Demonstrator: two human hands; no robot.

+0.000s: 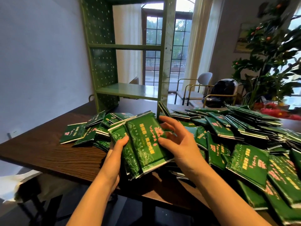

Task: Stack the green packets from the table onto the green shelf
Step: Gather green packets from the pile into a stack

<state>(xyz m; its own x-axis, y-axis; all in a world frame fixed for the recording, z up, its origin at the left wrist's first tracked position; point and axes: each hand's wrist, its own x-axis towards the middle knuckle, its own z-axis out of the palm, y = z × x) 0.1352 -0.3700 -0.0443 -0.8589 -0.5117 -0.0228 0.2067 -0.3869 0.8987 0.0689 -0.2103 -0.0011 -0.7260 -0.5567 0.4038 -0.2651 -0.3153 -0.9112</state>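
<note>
A dark wood-grain table is carrying everything. A green shelf of perforated metal is standing on it at 12 o'clock. Green packets are lying in a loose, overlapping heap, spreading from 10 o'clock across the centre to 4 o'clock, with 1 packet leaning against the shelf's right post.

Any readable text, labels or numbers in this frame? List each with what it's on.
Nothing here is sharp enough to quote.
Held packets: pink and yellow print, too blurred to read.
Loose packets on the table: same print, also blurred.
Black bag: white marking, too small to read.
Wall picture: no legible text.
</note>
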